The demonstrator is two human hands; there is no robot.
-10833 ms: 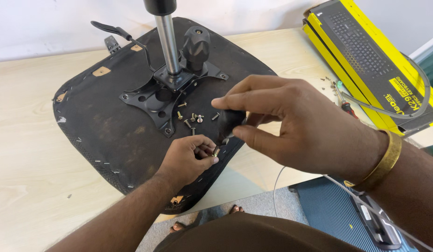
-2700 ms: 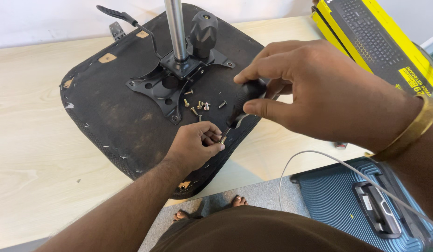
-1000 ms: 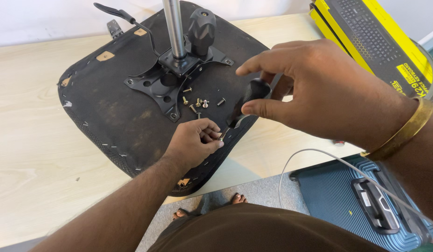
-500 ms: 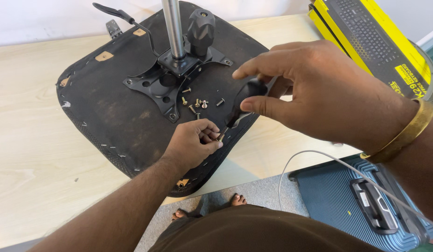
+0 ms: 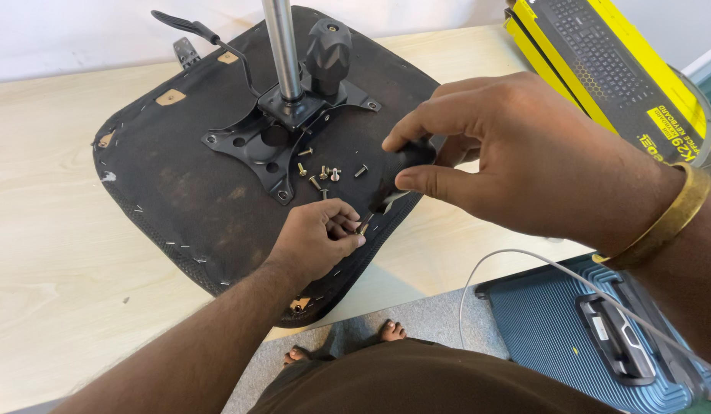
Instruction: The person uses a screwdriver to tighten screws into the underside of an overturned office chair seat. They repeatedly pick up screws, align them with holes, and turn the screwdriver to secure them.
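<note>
An upturned black chair seat [image 5: 179,184] lies on a light wooden table [image 5: 49,253], with a black metal mounting plate [image 5: 271,142], a chrome gas cylinder [image 5: 283,46] and a black knob [image 5: 327,46] on it. Several loose screws [image 5: 325,175] lie on the seat below the plate. My left hand [image 5: 317,238] pinches a small screw at the seat's near edge. My right hand [image 5: 516,161] grips the black handle of a screwdriver [image 5: 398,172], whose tip points down at that screw.
A black lever [image 5: 194,27] sticks out at the seat's far side. A yellow-and-black keyboard box [image 5: 616,69] lies at the right end of the table. A blue suitcase [image 5: 593,330] stands on the floor, with a white cable [image 5: 516,257] over it. My bare feet [image 5: 344,343] show below the table edge.
Hardly anything has moved in the last second: both hands stay at the seat's near edge, left on the screw, right on the screwdriver. The view has shifted slightly.
</note>
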